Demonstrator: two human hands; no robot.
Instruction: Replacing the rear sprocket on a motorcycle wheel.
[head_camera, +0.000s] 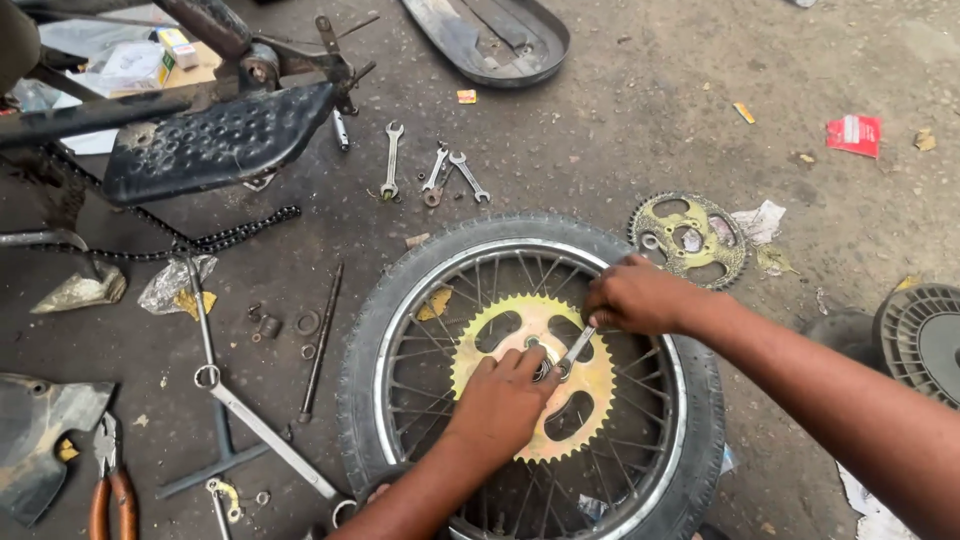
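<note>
sprocket (533, 375) on wheel (520, 370), right hand (635, 297) gripping spanner (575, 350), left hand (503, 398) flat, gritty concrete floor (640, 120)

Spoked wheel (640, 470) lying flat on the concrete floor (620, 130), yellow sprocket (590, 385) on its hub, left hand (500, 400) pressing the sprocket, right hand (635, 297) holding a small spanner (575, 350), older sprocket (688, 238) near, three spanners (430, 172) further away

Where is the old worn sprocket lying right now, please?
In the head view, the worn sprocket lies on the ground at upper right, just beyond the wheel, above the right hand.
</note>
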